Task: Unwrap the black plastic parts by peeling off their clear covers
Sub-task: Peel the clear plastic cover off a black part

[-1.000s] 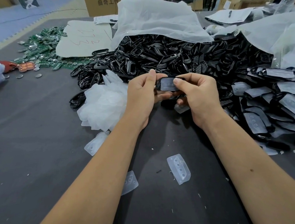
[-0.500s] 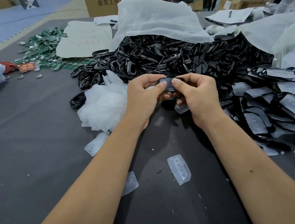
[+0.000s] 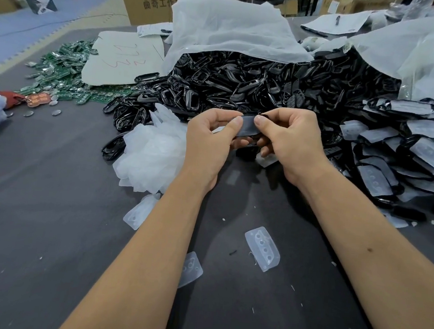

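Holding one black part (image 3: 249, 127) up in the middle of the frame, both hands are pinching it: left hand (image 3: 207, 142) on its left end, right hand (image 3: 291, 144) on its right end, thumbs on the face toward the camera and fingers curled behind. Compared to a second ago the left thumb has slid from sticking up beside the part to pressing right on its near face, so my guess is the peel is just getting started and the clear cover isn't off yet. The part's long axis runs left to right across the frame, broad face tilted toward the camera. Peeled covers (image 3: 262, 248) lie on the desk (image 3: 34, 227) lower down, and wrapped parts (image 3: 395, 153) pile up at the right.
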